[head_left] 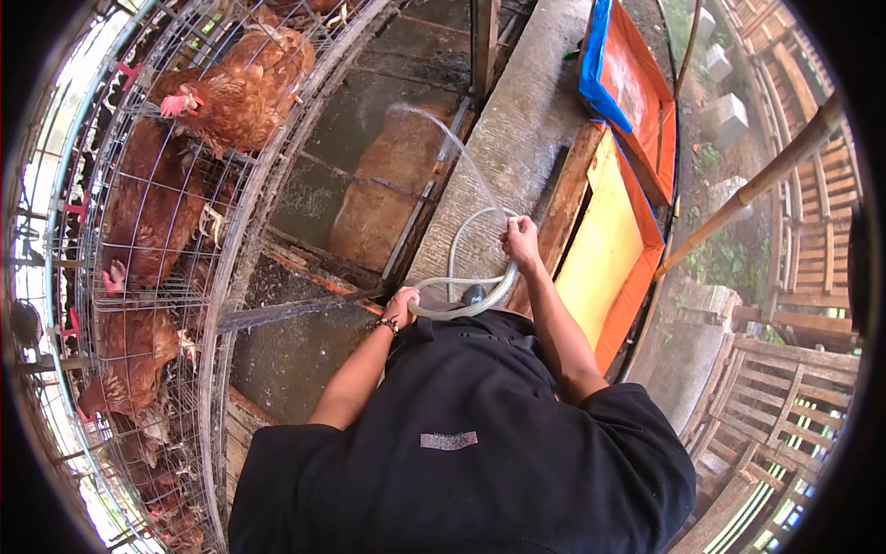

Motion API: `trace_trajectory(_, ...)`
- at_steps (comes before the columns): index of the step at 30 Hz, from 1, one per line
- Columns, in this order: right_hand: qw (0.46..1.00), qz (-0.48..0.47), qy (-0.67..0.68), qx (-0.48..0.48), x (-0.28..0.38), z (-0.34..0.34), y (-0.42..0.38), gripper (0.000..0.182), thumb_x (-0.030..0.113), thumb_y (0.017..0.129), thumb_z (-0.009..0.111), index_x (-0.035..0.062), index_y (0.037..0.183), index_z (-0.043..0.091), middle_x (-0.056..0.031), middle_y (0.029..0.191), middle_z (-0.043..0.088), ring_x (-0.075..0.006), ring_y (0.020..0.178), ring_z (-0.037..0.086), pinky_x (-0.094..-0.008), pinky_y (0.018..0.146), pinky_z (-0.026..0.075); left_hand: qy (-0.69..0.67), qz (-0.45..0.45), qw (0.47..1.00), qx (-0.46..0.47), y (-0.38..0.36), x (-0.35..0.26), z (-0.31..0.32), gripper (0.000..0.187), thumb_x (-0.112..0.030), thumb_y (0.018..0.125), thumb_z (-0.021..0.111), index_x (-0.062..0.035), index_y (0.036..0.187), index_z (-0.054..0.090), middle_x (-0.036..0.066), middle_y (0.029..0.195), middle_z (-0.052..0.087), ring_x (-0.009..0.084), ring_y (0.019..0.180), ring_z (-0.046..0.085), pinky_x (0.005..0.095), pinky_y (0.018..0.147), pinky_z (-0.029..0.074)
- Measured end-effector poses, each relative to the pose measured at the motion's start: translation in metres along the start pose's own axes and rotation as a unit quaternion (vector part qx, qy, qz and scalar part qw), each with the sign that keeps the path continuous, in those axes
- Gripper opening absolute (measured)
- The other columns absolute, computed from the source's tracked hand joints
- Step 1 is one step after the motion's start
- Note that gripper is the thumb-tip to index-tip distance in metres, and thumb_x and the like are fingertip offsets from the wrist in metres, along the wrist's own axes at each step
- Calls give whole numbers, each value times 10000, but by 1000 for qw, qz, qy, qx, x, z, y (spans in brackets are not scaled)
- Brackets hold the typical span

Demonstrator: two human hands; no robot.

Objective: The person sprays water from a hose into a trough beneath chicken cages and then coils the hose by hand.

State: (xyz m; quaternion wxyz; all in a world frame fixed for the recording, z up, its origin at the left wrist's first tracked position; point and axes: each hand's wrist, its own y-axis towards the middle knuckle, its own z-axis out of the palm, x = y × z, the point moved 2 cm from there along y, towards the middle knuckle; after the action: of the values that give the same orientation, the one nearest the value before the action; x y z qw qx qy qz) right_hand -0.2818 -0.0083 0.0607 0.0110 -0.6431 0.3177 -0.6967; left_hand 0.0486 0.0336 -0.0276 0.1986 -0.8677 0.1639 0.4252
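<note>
A clear hose (454, 280) runs in loops between my two hands in front of my waist. My right hand (521, 242) is closed round its end, and a jet of water (459, 148) shoots from there forward and to the left. The jet lands near a wet brown patch (380, 189) on the floor under the cages. My left hand (402, 305), with a dark bracelet at the wrist, grips the coiled part of the hose lower down. Part of the coil is hidden against my dark shirt.
Wire cages (185, 175) with several brown hens (249, 88) line the left side. A concrete walkway (517, 111) runs ahead. On the right stand orange-and-yellow trays (604, 249), another tray edged in blue (637, 88), a bamboo pole (752, 189) and slatted wooden fencing (784, 388).
</note>
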Motion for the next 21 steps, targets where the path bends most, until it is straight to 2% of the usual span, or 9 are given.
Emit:
trace_trajectory(9,1000,10,19,-11,0,-9,-3,193,249,921,461,66,954,406,-74,593,555,-103,393,457,-253,332,351,7,22,1000,3,3,-3,1,114,-16,644,546,-104,687,488,99,915,580,340,875,563,382,699,448)
trace_trajectory(21,1000,8,-1,19,4,-2,0,209,264,922,466,62,931,413,-57,584,542,-107,407,466,-255,353,366,6,5,1000,0,-1,-8,-1,111,-25,647,554,-103,689,488,95,927,584,335,885,564,371,704,450)
